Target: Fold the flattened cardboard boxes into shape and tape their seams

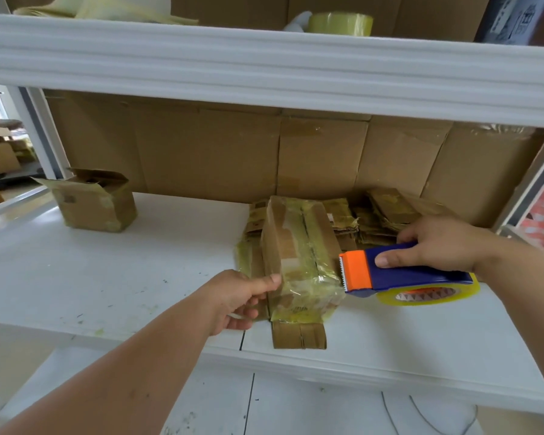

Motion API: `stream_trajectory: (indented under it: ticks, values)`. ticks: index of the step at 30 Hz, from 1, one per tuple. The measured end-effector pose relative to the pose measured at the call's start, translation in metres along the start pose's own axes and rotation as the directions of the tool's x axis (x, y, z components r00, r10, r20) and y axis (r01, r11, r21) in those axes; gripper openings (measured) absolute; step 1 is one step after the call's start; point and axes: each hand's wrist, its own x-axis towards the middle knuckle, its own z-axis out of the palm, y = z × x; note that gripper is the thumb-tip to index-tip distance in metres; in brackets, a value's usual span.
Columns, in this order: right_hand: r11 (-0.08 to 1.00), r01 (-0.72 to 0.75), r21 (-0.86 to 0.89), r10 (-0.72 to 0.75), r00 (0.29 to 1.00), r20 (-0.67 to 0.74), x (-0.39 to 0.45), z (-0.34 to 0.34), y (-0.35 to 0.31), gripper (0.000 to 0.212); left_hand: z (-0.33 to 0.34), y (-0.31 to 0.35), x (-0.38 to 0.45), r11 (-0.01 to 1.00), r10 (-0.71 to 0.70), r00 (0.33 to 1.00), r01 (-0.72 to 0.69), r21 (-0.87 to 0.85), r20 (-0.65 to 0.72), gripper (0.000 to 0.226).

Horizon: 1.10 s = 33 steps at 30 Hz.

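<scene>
The left hand [242,296] holds the near end of the small cardboard box [299,255] on the white shelf [107,271]. The right hand [443,243] grips the tape dispenser [399,271], just right of the box. If the left hand slips, the tape could go on crooked.

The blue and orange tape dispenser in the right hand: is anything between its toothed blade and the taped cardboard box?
Nothing visible. The blue and orange tape dispenser, gripped by the right hand, has its blade right beside the near corner of the folded, taped cardboard box, which the left hand steadies.
</scene>
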Motion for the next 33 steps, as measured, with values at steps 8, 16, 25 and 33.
stream_trajectory:
  ticks: [8, 16, 25, 33]
  values:
    - [0.998, 0.007, 0.062, -0.004, 0.999, -0.047, -0.006, 0.006, 0.017, 0.069, 0.014, 0.003, 0.002, 0.942, 0.271, 0.956, -0.239, 0.234, -0.114, 0.049]
    - [0.987, 0.086, 0.134, -0.078, 0.995, -0.063, 0.001, 0.017, 0.008, 0.073, 0.027, 0.046, -0.010, 0.229, 0.725, 0.624, -0.616, 0.753, 0.290, 0.068]
    - [0.964, 0.159, 0.214, -0.149, 0.987, -0.065, 0.006, 0.029, 0.016, 0.068, 0.022, 0.038, 0.015, 0.029, 0.472, 0.779, -0.482, 0.876, 0.413, 0.075]
    - [0.980, 0.137, 0.145, -0.126, 0.988, -0.086, 0.009, 0.015, 0.039, 0.067, 0.013, 0.037, 0.018, 0.013, 0.469, 0.766, -0.503, 0.864, 0.439, 0.079]
